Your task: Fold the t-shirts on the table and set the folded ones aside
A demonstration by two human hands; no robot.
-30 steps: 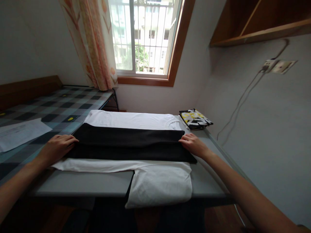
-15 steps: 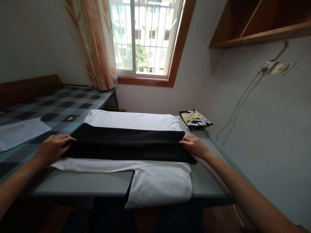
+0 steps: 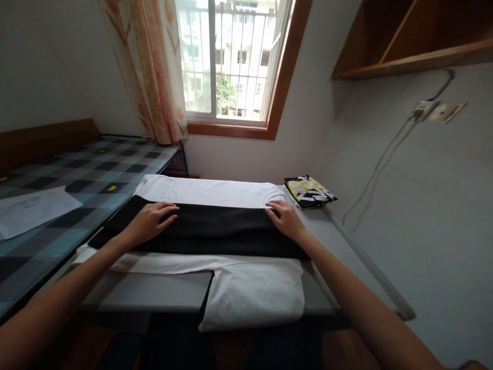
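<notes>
A garment lies across the grey table [image 3: 154,292], with a black folded band [image 3: 219,228] in the middle. White cloth [image 3: 215,190] with a neckline at its right end shows behind the band. In front of it runs more white cloth, and a white sleeve-like part [image 3: 256,293] hangs over the near edge. My left hand [image 3: 154,218] rests on the left part of the black band, fingers apart. Near the band's far right edge is my right hand [image 3: 283,216], its fingers spread and holding nothing.
Folded black, white and yellow cloth [image 3: 309,191] lies at the table's back right. A checkered bed [image 3: 92,167] with a paper sheet [image 3: 34,209] stands on the left. A wooden shelf [image 3: 416,54] and socket [image 3: 439,111] are on the right wall.
Both hands have left the ends of the black band. My left hand has moved right and my right hand left and slightly away from me; their fingers have opened.
</notes>
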